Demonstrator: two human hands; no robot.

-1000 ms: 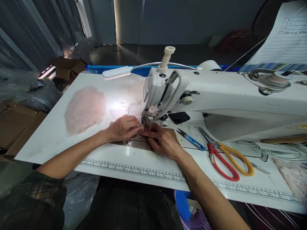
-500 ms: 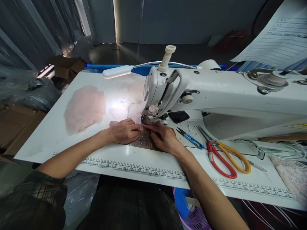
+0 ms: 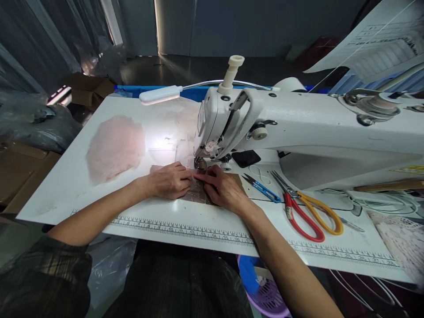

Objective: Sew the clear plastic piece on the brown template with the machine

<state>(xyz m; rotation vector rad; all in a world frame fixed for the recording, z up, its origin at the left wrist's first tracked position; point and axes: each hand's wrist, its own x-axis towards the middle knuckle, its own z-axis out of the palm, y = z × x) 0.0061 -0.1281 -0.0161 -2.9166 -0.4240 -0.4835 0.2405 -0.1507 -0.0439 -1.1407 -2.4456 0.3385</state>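
In front of the presser foot of a white sewing machine (image 3: 261, 112), thin sheer fabric (image 3: 198, 191) lies over a brown patch on the table. My left hand (image 3: 170, 180) has its fingers bent and closed on the fabric, left of the foot. From the right, my right hand (image 3: 223, 186) rests on the same fabric. Its index finger is stretched toward my left fingertips, with the thumb apart from it. The hands hide part of the fabric. A small pale fabric flower (image 3: 211, 147) sits on the machine head.
Pale pink sheer pieces (image 3: 115, 149) lie piled at the left. Blue thread snips (image 3: 262, 189), red-and-yellow scissors (image 3: 304, 203) and a black flat object (image 3: 246, 159) are right of my hands. A lamp (image 3: 160, 95) lights the cloth. Lace (image 3: 395, 240) lies far right.
My right index finger has moved slightly left, closer to my left fingertips. My left hand stays closed on the fabric. The whole view has shifted a little.
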